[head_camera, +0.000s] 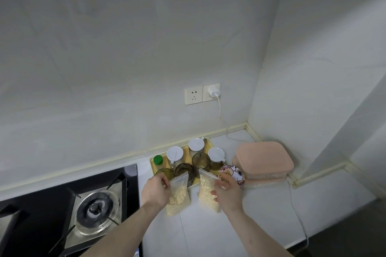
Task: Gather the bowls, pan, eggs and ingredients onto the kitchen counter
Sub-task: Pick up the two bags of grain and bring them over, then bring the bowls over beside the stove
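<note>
We note our left hand [156,191] pinching one clear bag of flakes [178,198] and our right hand [226,193] gripping a second bag [206,192], both over the white counter [261,210], between the stove edge [133,194] and yellow tray [152,162]; bare counter lies to the right.

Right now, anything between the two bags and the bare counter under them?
Nothing visible. The left hand pinches the left bag and the right hand holds the right bag, both over bare white counter. The yellow tray sits just behind them, the stove off to the left.
</note>
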`<control>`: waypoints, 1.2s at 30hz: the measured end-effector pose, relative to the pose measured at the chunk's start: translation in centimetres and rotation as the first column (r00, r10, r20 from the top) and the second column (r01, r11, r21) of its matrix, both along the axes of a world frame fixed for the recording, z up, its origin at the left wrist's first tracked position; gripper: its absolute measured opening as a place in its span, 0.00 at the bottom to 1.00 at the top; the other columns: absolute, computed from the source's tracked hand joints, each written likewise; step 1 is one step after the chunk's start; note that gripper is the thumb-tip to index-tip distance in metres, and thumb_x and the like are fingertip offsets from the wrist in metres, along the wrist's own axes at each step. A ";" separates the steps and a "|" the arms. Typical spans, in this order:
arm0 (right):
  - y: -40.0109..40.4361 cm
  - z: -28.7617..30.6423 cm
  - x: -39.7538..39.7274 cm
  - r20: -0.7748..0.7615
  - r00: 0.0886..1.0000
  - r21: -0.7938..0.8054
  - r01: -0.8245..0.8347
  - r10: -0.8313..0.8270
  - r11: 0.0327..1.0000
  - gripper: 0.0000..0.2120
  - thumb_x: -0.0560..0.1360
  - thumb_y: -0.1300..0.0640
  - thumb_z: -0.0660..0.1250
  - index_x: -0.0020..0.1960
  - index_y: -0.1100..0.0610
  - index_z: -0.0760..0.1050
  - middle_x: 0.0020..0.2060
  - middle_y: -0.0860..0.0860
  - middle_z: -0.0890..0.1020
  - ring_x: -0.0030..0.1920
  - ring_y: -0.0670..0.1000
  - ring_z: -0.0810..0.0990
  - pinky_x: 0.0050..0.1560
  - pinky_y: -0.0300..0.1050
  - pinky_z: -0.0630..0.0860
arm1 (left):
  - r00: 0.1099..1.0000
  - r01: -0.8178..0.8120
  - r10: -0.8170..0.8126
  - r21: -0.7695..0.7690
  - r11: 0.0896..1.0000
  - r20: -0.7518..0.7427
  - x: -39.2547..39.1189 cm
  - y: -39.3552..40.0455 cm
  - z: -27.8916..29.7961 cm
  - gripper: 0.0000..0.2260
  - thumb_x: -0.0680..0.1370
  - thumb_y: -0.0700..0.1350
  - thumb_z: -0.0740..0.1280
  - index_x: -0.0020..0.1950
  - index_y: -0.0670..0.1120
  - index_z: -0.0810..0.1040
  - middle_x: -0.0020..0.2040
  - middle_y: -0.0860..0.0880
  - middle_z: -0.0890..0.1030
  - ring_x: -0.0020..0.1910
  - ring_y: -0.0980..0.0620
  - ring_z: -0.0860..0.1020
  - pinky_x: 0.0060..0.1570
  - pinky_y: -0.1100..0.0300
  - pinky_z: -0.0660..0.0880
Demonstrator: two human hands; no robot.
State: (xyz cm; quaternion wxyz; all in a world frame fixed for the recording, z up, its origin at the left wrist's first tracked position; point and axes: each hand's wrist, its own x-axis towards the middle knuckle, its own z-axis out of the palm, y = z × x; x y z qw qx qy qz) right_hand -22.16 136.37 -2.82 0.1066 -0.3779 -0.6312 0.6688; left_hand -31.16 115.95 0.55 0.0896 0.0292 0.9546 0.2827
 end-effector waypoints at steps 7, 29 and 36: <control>-1.8 2.7 1.1 -0.055 0.979 0.194 -0.184 0.198 0.964 0.22 0.75 0.63 0.68 0.56 0.35 0.76 0.49 0.38 0.84 0.42 0.49 0.87 0.46 0.51 0.82 | 0.970 0.203 -0.194 0.049 0.978 -0.145 4.3 -1.7 4.1 0.09 0.73 0.45 0.72 0.39 0.56 0.73 0.46 0.64 0.80 0.31 0.59 0.79 0.32 0.65 0.73; -25.9 9.4 6.4 0.220 0.156 0.440 -0.897 0.963 0.044 0.20 0.77 0.46 0.68 0.69 0.37 0.72 0.67 0.33 0.73 0.69 0.39 0.70 0.69 0.39 0.68 | 0.966 -0.253 0.245 -0.115 0.961 -0.079 25.1 -29.9 6.3 0.16 0.77 0.56 0.69 0.64 0.60 0.74 0.68 0.65 0.68 0.66 0.61 0.71 0.64 0.67 0.67; -41.0 10.9 14.1 0.229 -0.079 0.504 -0.843 0.970 -0.188 0.22 0.77 0.46 0.68 0.70 0.38 0.71 0.72 0.35 0.69 0.67 0.40 0.73 0.64 0.32 0.68 | 0.889 -0.454 0.438 -0.141 0.880 -0.134 38.6 -41.7 7.9 0.17 0.75 0.56 0.68 0.64 0.60 0.74 0.71 0.61 0.69 0.70 0.57 0.70 0.69 0.64 0.66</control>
